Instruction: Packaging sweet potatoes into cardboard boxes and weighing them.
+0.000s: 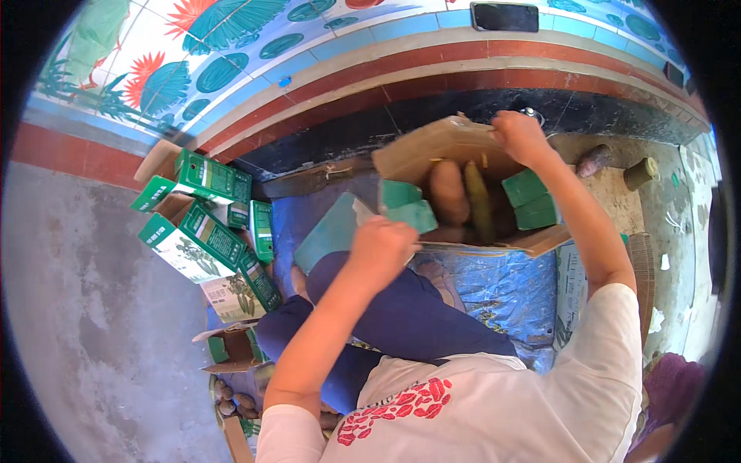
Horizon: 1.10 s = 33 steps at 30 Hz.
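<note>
While green-and-white printed cardboard cartons (pixel 202 245) lean together at left, I see the left hand (pixel 382 245) curled by the near-left corner of the open brown cardboard box (pixel 417 150); I cannot tell what its fingers pinch. Inside lie an oblong brown tuber (pixel 448 191) and a slim green piece (pixel 478 202). The right hand (pixel 525 139) pinches the far-right flap edge.

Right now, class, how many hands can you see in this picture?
2: left hand at the near-left corner of the open cardboard box, right hand at its far edge, toward the right.
</note>
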{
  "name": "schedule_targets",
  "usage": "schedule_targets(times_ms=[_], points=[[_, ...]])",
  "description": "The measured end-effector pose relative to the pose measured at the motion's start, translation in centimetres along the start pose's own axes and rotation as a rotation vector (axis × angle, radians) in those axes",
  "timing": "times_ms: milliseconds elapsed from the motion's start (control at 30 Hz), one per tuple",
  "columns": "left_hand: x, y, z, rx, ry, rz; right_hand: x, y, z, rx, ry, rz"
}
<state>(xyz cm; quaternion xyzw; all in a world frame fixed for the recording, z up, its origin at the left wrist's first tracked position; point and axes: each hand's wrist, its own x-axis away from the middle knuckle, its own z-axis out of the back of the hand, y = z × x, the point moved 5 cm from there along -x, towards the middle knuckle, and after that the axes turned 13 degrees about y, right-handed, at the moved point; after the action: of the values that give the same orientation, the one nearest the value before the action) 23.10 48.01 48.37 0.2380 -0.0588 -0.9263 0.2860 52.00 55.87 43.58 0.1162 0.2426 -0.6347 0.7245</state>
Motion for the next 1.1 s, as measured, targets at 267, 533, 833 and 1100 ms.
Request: schedule_targets(times_ms=[267,533,833,1100], points=[[-3.5,1.5,-0.7,0.098,0.112,0.066,10.0,9.2,-1.6,0.364,-0.284,-0.082],[6.5,-8.7,7.1,0.108,0.317,0.671,12.2,8.1,4.4,0.246,0.195,-0.267],[18.7,-15.8,7.6,0.262,0.505,0.96,27.4,11.6,11.6,0.637,0.017,-0.734],[19.0,-14.6,8.6,0.328,0.57,0.955,38.6,8.2,10.0,-0.192,-0.293,-1.589]])
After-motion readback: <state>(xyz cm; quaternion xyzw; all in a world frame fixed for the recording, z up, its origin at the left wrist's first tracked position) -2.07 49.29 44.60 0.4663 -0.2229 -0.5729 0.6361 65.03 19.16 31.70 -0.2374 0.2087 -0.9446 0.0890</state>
